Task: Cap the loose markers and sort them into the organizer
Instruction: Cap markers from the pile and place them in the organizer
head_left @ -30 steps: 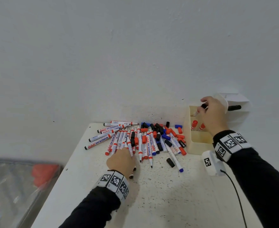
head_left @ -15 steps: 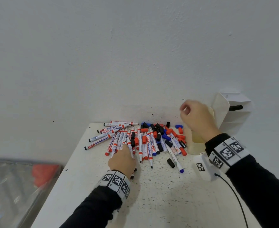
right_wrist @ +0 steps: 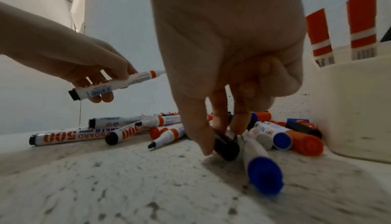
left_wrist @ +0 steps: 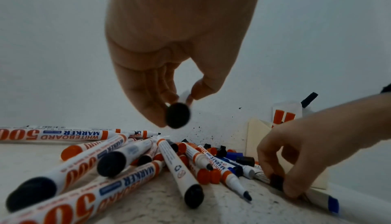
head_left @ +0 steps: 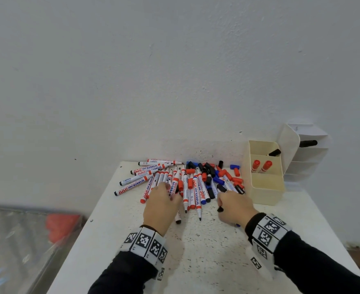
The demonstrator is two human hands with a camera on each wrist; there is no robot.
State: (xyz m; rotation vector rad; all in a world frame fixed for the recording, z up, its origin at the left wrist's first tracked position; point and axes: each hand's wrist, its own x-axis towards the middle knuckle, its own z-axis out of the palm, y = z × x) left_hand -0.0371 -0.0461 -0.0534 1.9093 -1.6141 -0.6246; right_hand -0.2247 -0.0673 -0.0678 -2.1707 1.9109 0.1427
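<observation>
Two hazards are judged likely, one on each side. On the left, an uncapped black marker (right_wrist: 114,84) is held clear of the bench (head_left: 196,251) by the left hand (head_left: 162,206), its fingers (right_wrist: 99,97) curled round the barrel near the butt. Its long axis is seen running roughly level, slightly raised at the nib, with the butt end toward the person and the bare nib toward the wall and the right. With the grasp so far back, the barrel could be levered out of line during capping, so that the nib is jabbed against the cap rim or ink is smeared on skin.

In the middle, the pile of loose markers (head_left: 185,183) and caps (head_left: 221,175) is spread near the wall, most barrels lying front to back; any of them could be nudged and rolled off the bench.

To the right, a black cap (right_wrist: 226,144) is pinched against the bench by the right hand (head_left: 234,206), thumb and fingertips closed on it, touching a blue-ended marker (right_wrist: 262,165). Whether the cap's open end is turned toward the nib cannot be told; if not, a fumbled re-grip could follow. Further right, the organizer (head_left: 266,189) is seen holding two red markers upright in its middle compartment and a black one behind.
</observation>
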